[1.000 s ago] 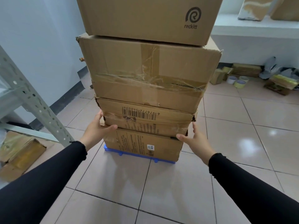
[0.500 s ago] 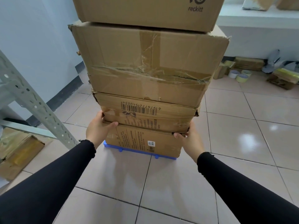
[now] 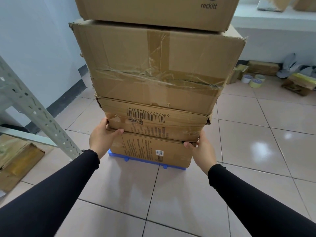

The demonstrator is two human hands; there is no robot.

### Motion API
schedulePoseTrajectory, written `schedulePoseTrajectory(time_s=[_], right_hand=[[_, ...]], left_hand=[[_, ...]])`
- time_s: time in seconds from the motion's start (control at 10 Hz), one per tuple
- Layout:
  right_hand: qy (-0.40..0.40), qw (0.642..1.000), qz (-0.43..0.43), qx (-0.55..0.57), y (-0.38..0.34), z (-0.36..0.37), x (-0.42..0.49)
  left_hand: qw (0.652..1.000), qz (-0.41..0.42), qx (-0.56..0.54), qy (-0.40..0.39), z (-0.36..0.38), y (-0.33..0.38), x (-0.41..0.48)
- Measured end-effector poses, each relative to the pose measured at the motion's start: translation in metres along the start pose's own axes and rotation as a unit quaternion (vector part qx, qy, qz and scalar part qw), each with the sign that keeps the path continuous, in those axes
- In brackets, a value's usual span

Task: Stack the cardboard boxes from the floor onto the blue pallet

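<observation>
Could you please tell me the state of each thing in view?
Flat brown cardboard box with barcode: shut, dented, print upside down.
Left hand: grips its lower left corner.
Right hand: grips its lower right corner.
Large brown cardboard box with crumpled tape: taped shut, resting on it.
Brown cardboard "reckitt" box: stacked on that box.
Bottom brown cardboard box with white label: shut, on a blue plastic base.

Long black sleeves with snug, slightly frilled cuffs cover both arms to the wrists; the hands are bare.
</observation>
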State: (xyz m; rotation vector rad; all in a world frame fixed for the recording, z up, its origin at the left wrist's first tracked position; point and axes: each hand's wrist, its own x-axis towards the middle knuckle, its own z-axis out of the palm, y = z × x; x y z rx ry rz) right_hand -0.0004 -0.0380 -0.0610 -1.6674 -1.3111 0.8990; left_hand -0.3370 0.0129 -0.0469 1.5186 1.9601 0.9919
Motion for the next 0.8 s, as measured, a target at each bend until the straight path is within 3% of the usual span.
schedulePoseTrajectory(time_s=[0.3,0.6,0.8], right_hand=[[-0.015,1.0,0.012,-0.011,0.001,-0.004,0.001],[-0.073,0.994,0.024,-0.078,-0.009,-0.027,0.005],[-0.142,0.971,0.028,-0.188,-0.015,-0.053,0.004]], left_hand=[[0.998,-0.007,-0.058,-0.034,0.003,0.002,-0.004],[0.998,0.016,-0.033,-0.045,0.0,0.012,-0.027],[0.983,0.052,0.056,-0.167,-0.005,0.023,-0.05]])
